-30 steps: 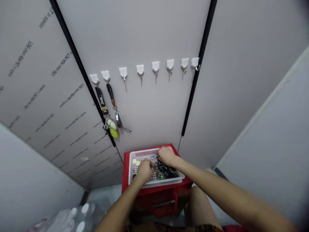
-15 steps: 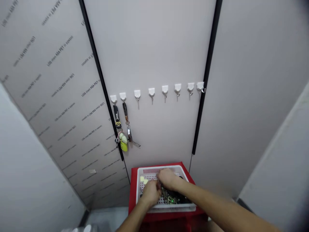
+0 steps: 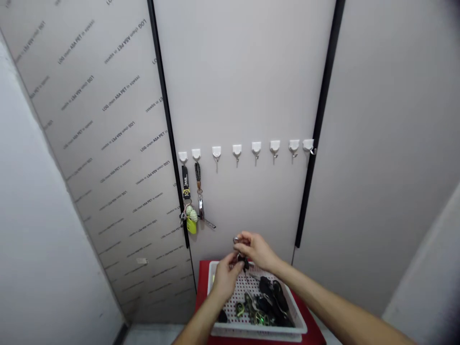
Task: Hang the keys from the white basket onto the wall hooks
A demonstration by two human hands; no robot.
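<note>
Above the far side of the white basket [image 3: 301, 324], both of my hands hold a keychain [image 3: 246, 264] with a metal ring at its top and dark pieces hanging below. My right hand [image 3: 259, 251] pinches it near the ring. Just lower, my left hand [image 3: 225, 278] has its fingertips closed on the same keychain. Black key holders [image 3: 280, 296] and other keychains lie heaped in the basket's right half. One round greenish piece [image 3: 239, 309] sits nearer the middle. My fingers partly hide what I hold.
A row of several white hooks [image 3: 256, 147] crosses the wall panel. From the two leftmost hang a black strap with a yellow-green charm [image 3: 191, 225] and a braided key strap [image 3: 198, 175]. Black vertical strips border the panel. The basket stands on a red surface [image 3: 204, 278].
Both hands have risen out of the basket, bringing the keychain up with them. The view has shifted, so the hooks appear lower and farther right.
</note>
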